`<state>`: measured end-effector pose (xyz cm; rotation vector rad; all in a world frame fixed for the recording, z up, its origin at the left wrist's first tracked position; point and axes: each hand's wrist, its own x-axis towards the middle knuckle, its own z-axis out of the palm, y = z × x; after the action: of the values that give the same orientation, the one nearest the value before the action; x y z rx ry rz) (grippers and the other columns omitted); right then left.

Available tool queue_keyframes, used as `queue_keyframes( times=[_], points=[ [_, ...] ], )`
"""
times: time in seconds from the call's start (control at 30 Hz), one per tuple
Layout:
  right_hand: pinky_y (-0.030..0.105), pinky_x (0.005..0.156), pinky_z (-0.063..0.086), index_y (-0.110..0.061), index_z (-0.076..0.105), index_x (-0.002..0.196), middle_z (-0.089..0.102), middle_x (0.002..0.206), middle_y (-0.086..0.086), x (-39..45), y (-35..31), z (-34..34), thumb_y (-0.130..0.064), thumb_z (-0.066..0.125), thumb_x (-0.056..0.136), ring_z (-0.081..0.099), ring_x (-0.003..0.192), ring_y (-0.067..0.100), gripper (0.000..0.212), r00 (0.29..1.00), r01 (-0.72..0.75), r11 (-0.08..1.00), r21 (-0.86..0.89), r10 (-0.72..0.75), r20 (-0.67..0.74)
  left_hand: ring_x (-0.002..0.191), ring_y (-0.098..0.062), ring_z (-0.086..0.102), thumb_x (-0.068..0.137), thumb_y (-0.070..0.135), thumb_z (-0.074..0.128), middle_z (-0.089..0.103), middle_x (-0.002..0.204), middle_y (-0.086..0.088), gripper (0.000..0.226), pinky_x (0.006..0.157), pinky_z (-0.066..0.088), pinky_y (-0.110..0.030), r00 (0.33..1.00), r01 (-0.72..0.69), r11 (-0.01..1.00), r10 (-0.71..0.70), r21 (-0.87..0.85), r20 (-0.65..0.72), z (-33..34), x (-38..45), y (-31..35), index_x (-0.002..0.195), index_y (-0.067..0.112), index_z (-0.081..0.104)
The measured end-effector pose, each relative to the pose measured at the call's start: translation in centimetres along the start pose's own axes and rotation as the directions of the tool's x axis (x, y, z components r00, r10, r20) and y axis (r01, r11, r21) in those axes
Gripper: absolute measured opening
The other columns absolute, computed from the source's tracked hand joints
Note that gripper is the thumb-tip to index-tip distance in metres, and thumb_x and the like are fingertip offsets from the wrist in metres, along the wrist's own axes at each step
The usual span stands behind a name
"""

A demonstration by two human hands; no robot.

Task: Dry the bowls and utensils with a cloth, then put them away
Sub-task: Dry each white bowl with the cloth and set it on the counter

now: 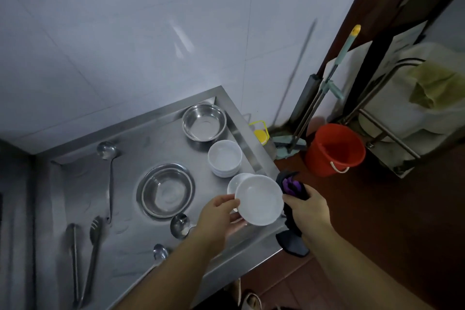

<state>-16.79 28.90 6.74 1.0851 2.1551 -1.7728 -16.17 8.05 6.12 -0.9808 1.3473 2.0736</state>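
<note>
Over the table's near right corner: I hold a white bowl (259, 200) tilted toward me, above the steel table (130, 254).
Left hand (219, 216): my forearm reaches in from below; fingers and thumb curl round the bowl's left rim, gripping it.
Right hand (308, 211): fingers closed round a dark cloth (293, 236) with a purple patch, pressed to the bowl's right edge; the cloth's tail hangs past the table edge.
Second white bowl (235, 182): just behind the held one, partly hidden by it; nothing visible inside.
Stack of white bowls (224, 158): on the table near its right edge, top bowl holds nothing.
Small steel bowl (204, 122): far right corner, nothing in it.
Large steel bowl (166, 190): middle of the table, upright, nothing in it.
Long ladle (108, 166): lying left of the large bowl.
Short ladle (180, 225): just beside my left wrist.
Spoon (159, 253): near edge, handle under my left forearm.
Tongs (85, 262): near left part of the table.
Red bucket (334, 150): on the floor right of the table; I see nothing inside.
</note>
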Motion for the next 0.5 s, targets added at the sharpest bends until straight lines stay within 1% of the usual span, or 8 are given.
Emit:
queue_keyframes(
  times=[0.07, 0.13, 0.17, 0.23, 0.33, 0.4, 0.47, 0.5],
  points=[
    [0.029, 0.048, 0.054, -0.037, 0.075, 0.091, 0.073, 0.066, -0.01, 1.2, -0.3, 0.9, -0.021, 0.084, 0.078, 0.065, 0.05, 0.007, 0.022, 1.0, 0.014, 0.998, -0.06, -0.013, 0.005, 0.104, -0.037, 0.075, 0.101, 0.003, 0.066, 0.072, 0.117, -0.023, 0.018, 0.082, 0.067, -0.046, 1.0, 0.009, 1.0, -0.009, 0.025, -0.022, 0.0, 1.4, 0.4, 0.118, 0.004, 0.066],
    [0.025, 0.051, 0.05, -0.04, 0.073, 0.088, 0.072, 0.068, -0.016, 2.1, -0.4, 1.7, -0.021, 0.081, 0.08, 0.067, 0.056, 0.007, 0.022, 0.999, 0.032, 0.991, -0.131, -0.031, 0.015, 0.098, -0.032, 0.075, 0.101, 0.004, 0.066, 0.073, 0.111, -0.02, 0.011, 0.072, 0.068, -0.036, 0.998, 0.011, 0.998, -0.006, 0.066, -0.067, -0.1, 2.5, 0.4, 0.111, 0.007, 0.068],
    [0.026, 0.053, 0.049, -0.04, 0.072, 0.088, 0.072, 0.07, -0.018, 2.6, -0.5, 2.1, -0.02, 0.079, 0.081, 0.069, 0.062, 0.01, 0.022, 0.999, 0.042, 0.986, -0.164, -0.038, 0.027, 0.098, -0.031, 0.075, 0.101, 0.004, 0.066, 0.074, 0.111, -0.019, 0.01, 0.071, 0.067, -0.034, 0.995, 0.007, 0.996, 0.002, 0.088, -0.096, -0.1, 3.2, 0.3, 0.11, 0.007, 0.069],
    [0.025, 0.05, 0.049, -0.038, 0.072, 0.09, 0.071, 0.072, -0.018, 3.6, -0.3, 2.7, -0.02, 0.076, 0.084, 0.07, 0.066, 0.014, 0.02, 0.997, 0.06, 0.973, -0.222, -0.048, 0.058, 0.104, -0.032, 0.074, 0.1, 0.004, 0.066, 0.074, 0.115, -0.02, 0.014, 0.076, 0.065, -0.034, 0.987, 0.007, 0.993, 0.012, 0.12, -0.159, -0.1, 4.6, 0.0, 0.113, 0.005, 0.072],
    [0.02, 0.042, 0.048, -0.04, 0.071, 0.088, 0.072, 0.072, -0.012, 5.3, 0.0, 3.6, -0.017, 0.073, 0.086, 0.066, 0.054, 0.005, 0.024, 0.993, 0.086, 0.963, -0.254, -0.062, 0.101, 0.1, -0.028, 0.074, 0.099, 0.006, 0.067, 0.074, 0.114, -0.014, 0.017, 0.083, 0.066, -0.039, 0.973, -0.006, 0.987, 0.043, 0.161, -0.226, -0.1, 6.2, -0.7, 0.116, 0.008, 0.073],
    [0.027, 0.047, 0.05, -0.045, 0.07, 0.086, 0.071, 0.073, -0.008, 6.6, 0.4, 4.1, -0.014, 0.073, 0.085, 0.065, 0.054, 0.009, 0.031, 0.987, 0.101, 0.956, -0.276, -0.062, 0.146, 0.099, -0.027, 0.074, 0.099, 0.01, 0.068, 0.075, 0.112, -0.009, 0.017, 0.081, 0.066, -0.04, 0.96, -0.015, 0.977, 0.074, 0.213, -0.271, -0.2, 7.0, -1.3, 0.115, 0.014, 0.073],
    [0.03, 0.054, 0.049, -0.048, 0.07, 0.083, 0.071, 0.074, -0.004, 7.9, 0.7, 4.5, -0.011, 0.073, 0.086, 0.064, 0.061, 0.016, 0.036, 0.98, 0.109, 0.956, -0.273, -0.057, 0.192, 0.098, -0.026, 0.075, 0.099, 0.013, 0.068, 0.075, 0.111, -0.007, 0.015, 0.075, 0.064, -0.035, 0.946, -0.025, 0.973, 0.096, 0.228, -0.309, 0.0, 7.7, -2.0, 0.113, 0.017, 0.073],
    [0.03, 0.056, 0.049, -0.047, 0.071, 0.084, 0.071, 0.076, -0.002, 8.5, 0.9, 4.7, -0.012, 0.073, 0.087, 0.064, 0.064, 0.016, 0.035, 0.976, 0.108, 0.957, -0.268, -0.05, 0.213, 0.098, -0.025, 0.075, 0.099, 0.014, 0.069, 0.076, 0.11, -0.007, 0.012, 0.076, 0.064, -0.036, 0.937, -0.027, 0.973, 0.104, 0.228, -0.333, 0.1, 8.0, -2.2, 0.11, 0.018, 0.073]
  ],
)
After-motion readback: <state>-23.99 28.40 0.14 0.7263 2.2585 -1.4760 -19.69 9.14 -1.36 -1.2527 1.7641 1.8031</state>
